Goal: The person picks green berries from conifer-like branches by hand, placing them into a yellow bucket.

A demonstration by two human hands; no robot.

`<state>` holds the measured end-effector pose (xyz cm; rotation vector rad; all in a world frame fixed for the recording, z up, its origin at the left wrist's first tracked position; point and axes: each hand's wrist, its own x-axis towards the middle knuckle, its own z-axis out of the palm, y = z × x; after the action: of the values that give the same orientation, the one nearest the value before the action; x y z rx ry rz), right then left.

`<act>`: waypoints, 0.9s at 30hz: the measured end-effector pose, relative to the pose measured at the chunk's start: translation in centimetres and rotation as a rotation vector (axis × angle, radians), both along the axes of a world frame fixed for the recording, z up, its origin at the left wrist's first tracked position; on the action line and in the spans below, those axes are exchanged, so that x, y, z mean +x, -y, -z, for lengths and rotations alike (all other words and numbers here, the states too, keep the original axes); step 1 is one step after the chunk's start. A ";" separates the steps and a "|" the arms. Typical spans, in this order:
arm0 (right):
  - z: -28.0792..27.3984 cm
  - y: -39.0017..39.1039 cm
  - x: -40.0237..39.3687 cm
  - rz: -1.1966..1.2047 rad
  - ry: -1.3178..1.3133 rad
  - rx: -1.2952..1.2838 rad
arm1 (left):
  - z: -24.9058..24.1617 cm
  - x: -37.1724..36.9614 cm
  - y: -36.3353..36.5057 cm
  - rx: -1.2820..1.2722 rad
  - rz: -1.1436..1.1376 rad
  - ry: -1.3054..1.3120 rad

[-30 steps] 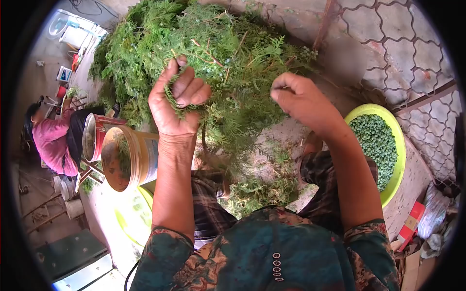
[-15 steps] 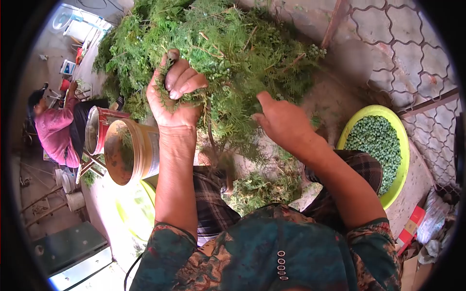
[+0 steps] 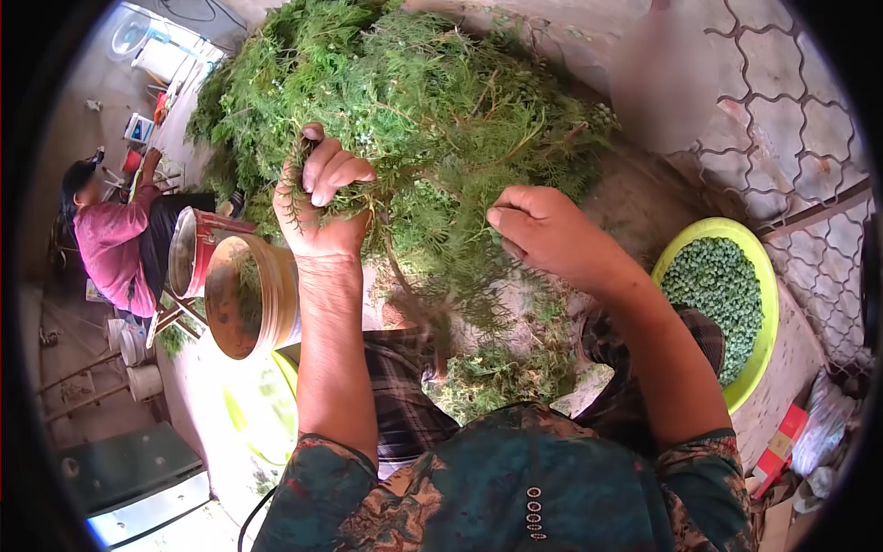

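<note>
My left hand point(image 3: 324, 198), palm up with curled fingers, is closed around a leafy evergreen branch point(image 3: 405, 207). Sprigs stick out by its thumb, and a bare brown stem hangs down beside the wrist. My right hand point(image 3: 552, 230) is at the right edge of the foliage, its thumb and fingers pressed together; whatever may be between them is too small to make out. Behind both hands rises a big heap of cut evergreen branches point(image 3: 359, 69). To the right stands a yellow-green basin point(image 3: 771, 317) full of small green cones point(image 3: 713, 294).
At left are an orange-yellow bucket point(image 3: 280, 299), a red bucket point(image 3: 207, 248) and a bright yellow-green tub point(image 3: 276, 419). Clippings point(image 3: 501, 373) lie between my knees. Another person point(image 3: 115, 235) sits farther left. A wire lattice point(image 3: 782, 120) and a red box point(image 3: 782, 442) are at right.
My right hand has turned and dropped slightly, its fingers now more tucked together. My left hand has shifted a little left and down, still holding the branch.
</note>
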<state>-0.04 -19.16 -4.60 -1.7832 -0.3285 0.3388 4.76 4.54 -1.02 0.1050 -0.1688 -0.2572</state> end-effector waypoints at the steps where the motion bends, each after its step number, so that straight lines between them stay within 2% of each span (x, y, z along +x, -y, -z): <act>1: -1.0 0.3 -0.1 -0.071 -0.306 0.180 | -0.1 0.0 -0.1 -0.001 -0.004 0.001; 4: -2.8 1.0 -0.4 -0.085 -0.464 0.227 | -0.2 0.0 -0.3 0.650 -0.231 -0.143; 5: -3.2 1.0 -0.5 -0.085 -0.465 0.225 | -0.1 0.0 0.2 0.649 -0.232 -0.144; 7: -3.7 0.7 -0.7 -0.043 -0.505 0.357 | -0.4 -0.3 2.0 1.110 -0.575 -0.360; 9: -3.5 0.9 -0.6 -0.020 -0.446 0.366 | -0.2 -0.4 1.7 1.047 -0.560 -0.340; 11: -3.0 1.0 -0.3 0.003 -0.385 0.379 | 0.5 -0.1 -0.1 0.498 -0.103 -0.080; 13: -1.9 1.4 0.2 0.078 -0.276 0.340 | -0.7 -0.5 0.8 0.500 -0.171 -0.152; 14: -1.2 1.5 0.3 0.078 -0.276 0.338 | -1.3 -0.6 1.5 0.814 -0.353 -0.224; 16: -0.2 1.6 0.5 0.364 0.402 -0.115 | -2.0 -0.8 3.0 1.370 -0.655 -0.319; 17: -0.3 2.2 0.8 0.365 0.400 -0.117 | -1.8 -0.7 2.8 1.369 -0.652 -0.321; 19: -0.7 4.0 1.9 0.674 0.596 -0.363 | -1.5 -0.6 2.0 1.257 -0.601 -0.312; 20: -0.8 4.8 2.7 0.714 0.476 -0.227 | -1.8 -0.7 1.8 1.132 -0.569 -0.352; 21: -1.8 5.0 2.5 0.713 0.479 -0.226 | -1.6 -0.5 1.0 1.130 -0.572 -0.350; 22: -3.2 5.2 1.9 0.536 0.056 0.054 | -1.2 -0.3 -0.1 1.018 -0.544 -0.306; 24: -3.3 4.9 1.3 0.209 -0.368 0.245 | -0.6 0.2 -0.8 0.868 -0.561 -0.322; 25: -2.2 4.4 1.0 0.211 -0.369 0.245 | -0.6 0.4 -0.6 0.869 -0.558 -0.322; 27: -0.4 3.4 0.4 0.203 0.281 -0.198 | -0.6 0.5 -0.4 1.166 -0.674 -0.343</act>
<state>0.35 -22.51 -4.15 -2.0444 -0.3164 -0.0265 5.22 4.93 -0.41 1.2432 0.3811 0.3341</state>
